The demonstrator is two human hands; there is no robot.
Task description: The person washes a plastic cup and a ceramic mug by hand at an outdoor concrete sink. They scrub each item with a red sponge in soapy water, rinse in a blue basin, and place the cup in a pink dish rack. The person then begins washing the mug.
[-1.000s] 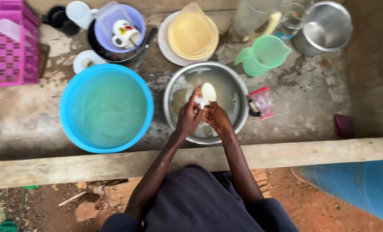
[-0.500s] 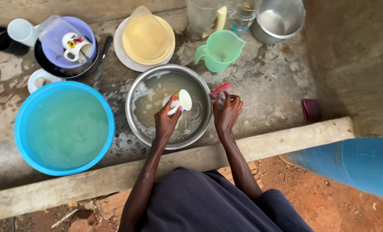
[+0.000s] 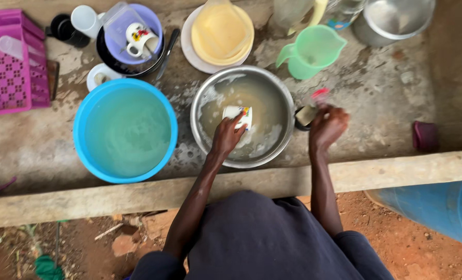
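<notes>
My left hand (image 3: 227, 136) grips a white cup with coloured print (image 3: 239, 115) over the soapy water in a steel basin (image 3: 205, 98). My right hand (image 3: 327, 126) is off to the right of the basin and holds a yellowish sponge (image 3: 305, 114) over a small dark dish beside a red object (image 3: 320, 93). To the left of the steel basin stands a blue basin (image 3: 80, 142) of clear water.
Dishes wait at the back: a purple bowl with a printed mug (image 3: 137, 39), a yellow plate stack (image 3: 221, 32), a green jug (image 3: 310, 52), a steel pot (image 3: 392, 18). A pink crate (image 3: 10, 67) stands far left. A wooden beam (image 3: 397, 171) runs along the front; a blue drum (image 3: 438, 205) is at right.
My right hand has left the basin and gone right to the sponge by the small dish. The left hand still holds the white cup over the suds. The view has shifted left.
</notes>
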